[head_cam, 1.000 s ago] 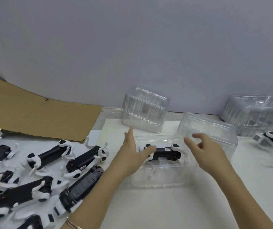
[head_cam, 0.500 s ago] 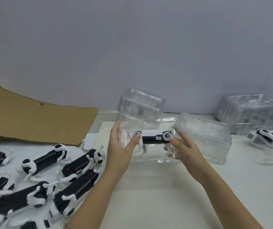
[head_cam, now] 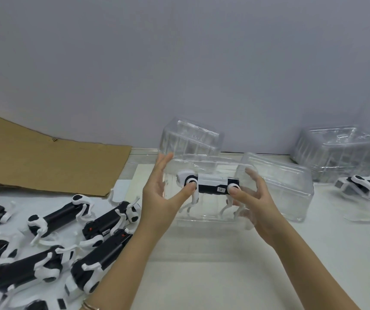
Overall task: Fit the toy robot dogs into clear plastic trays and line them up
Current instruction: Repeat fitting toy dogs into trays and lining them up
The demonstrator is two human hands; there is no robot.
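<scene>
Nearest me, a heap of loose robot dogs (head_cam: pixel 45 267) sprawls on the table (head_cam: pixel 224 278) at the left, several cut off at the edge. Just beyond, the left hand (head_cam: pixel 159 198) and right hand (head_cam: pixel 257 206) grip a clear tray (head_cam: pixel 210 214) by its ends, thumbs pressing the toy dog (head_cam: pixel 213 186) seated inside, the right fingers (head_cam: pixel 252 175) blurred behind plastic. Farther back stand upturned trays (head_cam: pixel 193 139); another dog (head_cam: pixel 367 186) at the far right is half out of sight.
</scene>
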